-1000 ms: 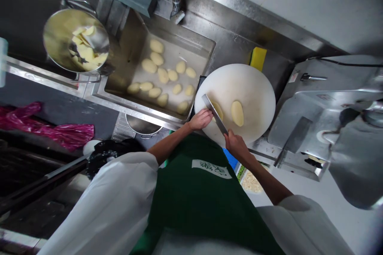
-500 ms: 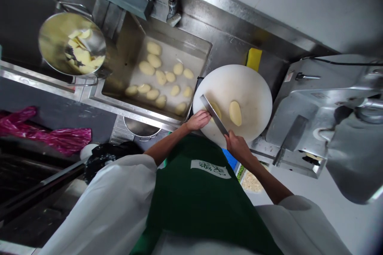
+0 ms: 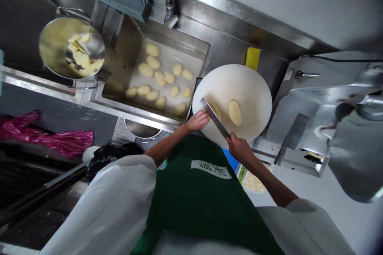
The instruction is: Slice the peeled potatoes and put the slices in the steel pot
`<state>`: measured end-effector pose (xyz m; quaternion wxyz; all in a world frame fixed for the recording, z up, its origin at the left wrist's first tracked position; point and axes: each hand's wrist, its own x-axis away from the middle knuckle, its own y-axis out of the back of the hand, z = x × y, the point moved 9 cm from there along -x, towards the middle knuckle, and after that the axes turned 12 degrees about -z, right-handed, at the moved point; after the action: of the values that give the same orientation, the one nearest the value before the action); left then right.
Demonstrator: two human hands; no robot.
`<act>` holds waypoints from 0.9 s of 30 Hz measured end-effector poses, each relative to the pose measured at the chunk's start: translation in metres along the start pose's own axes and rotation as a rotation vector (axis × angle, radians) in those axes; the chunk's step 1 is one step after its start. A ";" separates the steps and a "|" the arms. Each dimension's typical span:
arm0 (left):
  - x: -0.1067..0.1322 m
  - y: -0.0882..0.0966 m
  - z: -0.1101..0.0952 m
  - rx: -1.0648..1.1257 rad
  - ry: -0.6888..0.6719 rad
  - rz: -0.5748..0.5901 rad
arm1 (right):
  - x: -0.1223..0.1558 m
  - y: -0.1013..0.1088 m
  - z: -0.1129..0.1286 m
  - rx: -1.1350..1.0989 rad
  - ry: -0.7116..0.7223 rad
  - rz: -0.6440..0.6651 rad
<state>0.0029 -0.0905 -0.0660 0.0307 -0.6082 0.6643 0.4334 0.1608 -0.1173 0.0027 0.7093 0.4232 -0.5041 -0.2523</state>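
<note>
My right hand (image 3: 238, 147) is wrapped round the handle of a cleaver (image 3: 220, 124), its blade slanting up and to the left across a white round cutting board (image 3: 254, 87). Under and beside that blade is a peeled potato (image 3: 215, 109), partly hidden by the steel. From the left, my left hand (image 3: 198, 121) grips the near end of this potato, fingers bent close to the blade. A second pale potato piece (image 3: 235, 113) lies by itself on the board, right of the cleaver.
Left of the board, a sink (image 3: 119, 67) holds several peeled potatoes in water. Farther left, a steel pot (image 3: 49, 48) contains potato pieces. A yellow sponge (image 3: 253, 58) sits behind the board. On the right, another cleaver (image 3: 295, 132) rests on a metal machine (image 3: 317, 87).
The view has shifted slightly. The cleaver's tip is a little lower, and both hands keep nearly the same places at the potato and the handle.
</note>
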 end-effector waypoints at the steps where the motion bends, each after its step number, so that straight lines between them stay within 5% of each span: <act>1: 0.000 0.000 0.000 -0.007 0.001 0.004 | -0.002 0.000 0.000 0.002 0.001 0.000; 9: 0.005 0.002 0.004 0.023 0.044 -0.007 | -0.035 -0.015 0.018 -0.009 0.028 -0.043; 15: 0.003 0.009 -0.001 -0.006 0.028 -0.045 | -0.020 0.009 0.010 -0.071 0.018 -0.127; 21: -0.015 0.083 0.025 -0.125 0.388 -0.362 | 0.023 0.004 -0.039 -0.029 -0.170 -0.109; 24: -0.045 0.084 0.027 -0.051 0.364 -0.152 | 0.035 -0.018 -0.053 -0.031 -0.227 -0.072; 27: -0.068 0.043 0.012 0.045 0.139 0.301 | 0.042 -0.035 -0.059 -0.056 -0.262 -0.087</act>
<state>-0.0214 -0.0351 -0.0122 -0.0669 -0.5293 0.7581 0.3751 0.2336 -0.1476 -0.0144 0.6374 0.3880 -0.5663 -0.3499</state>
